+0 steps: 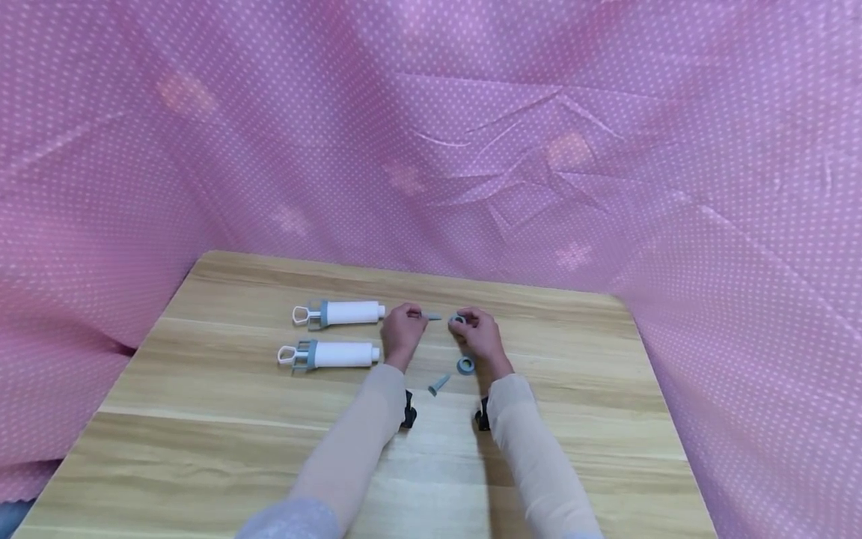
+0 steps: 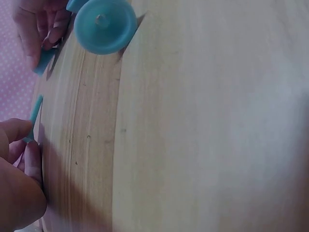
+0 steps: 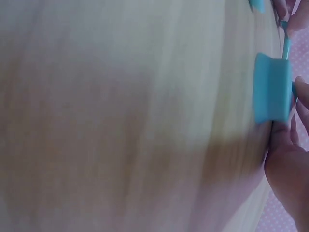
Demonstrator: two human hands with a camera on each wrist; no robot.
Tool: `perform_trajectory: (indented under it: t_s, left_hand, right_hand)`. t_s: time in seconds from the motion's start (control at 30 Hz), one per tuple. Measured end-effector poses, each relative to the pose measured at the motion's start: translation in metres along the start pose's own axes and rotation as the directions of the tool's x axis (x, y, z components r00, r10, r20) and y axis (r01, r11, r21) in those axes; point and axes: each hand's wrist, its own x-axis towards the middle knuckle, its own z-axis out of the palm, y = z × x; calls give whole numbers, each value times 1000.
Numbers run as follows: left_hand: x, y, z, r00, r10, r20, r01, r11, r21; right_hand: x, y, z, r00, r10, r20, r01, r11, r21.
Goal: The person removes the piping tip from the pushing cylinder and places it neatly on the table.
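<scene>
My left hand [image 1: 404, 329] pinches a thin blue-green nozzle [image 1: 435, 317] by its wide end, the tip pointing right. Across from it, my right hand [image 1: 483, 333] holds a blue-green ring cap [image 1: 458, 320] between thumb and fingers. The nozzle and the cap are a short gap apart. Closer to me lie a second ring cap [image 1: 465, 365] and a second nozzle [image 1: 439, 385] with a round flange. In the left wrist view that loose nozzle [image 2: 106, 26] shows its flange. The right wrist view has the loose cap [image 3: 271, 89] standing before the right hand's fingers.
Two white syringe-like tubes, an upper one [image 1: 352, 312] and a lower one [image 1: 343, 354], lie left of the left hand, with blue-green collars and white loop handles. The wooden table [image 1: 202, 419] is bordered by a pink dotted cloth [image 1: 337, 150] behind and at the sides.
</scene>
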Motion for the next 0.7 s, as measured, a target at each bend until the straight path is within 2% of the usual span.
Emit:
perform_trajectory:
  t_s: [0.27,0.5,0.7]
  left_hand:
    - [1,0,-1,1000,-2,8,2,1000,-18]
    - [-1,3,-1,999,-34,8,34,999,-19]
    - [0,3,-1,1000,-26,-12,26,1000,-14]
  right_hand:
    - [2,2,0,1000,7,10,-7,1000,30]
    - [0,0,-1,1000,13,20,-14,999,35]
    - [0,-1,-1,1000,-1,18,1,1000,31]
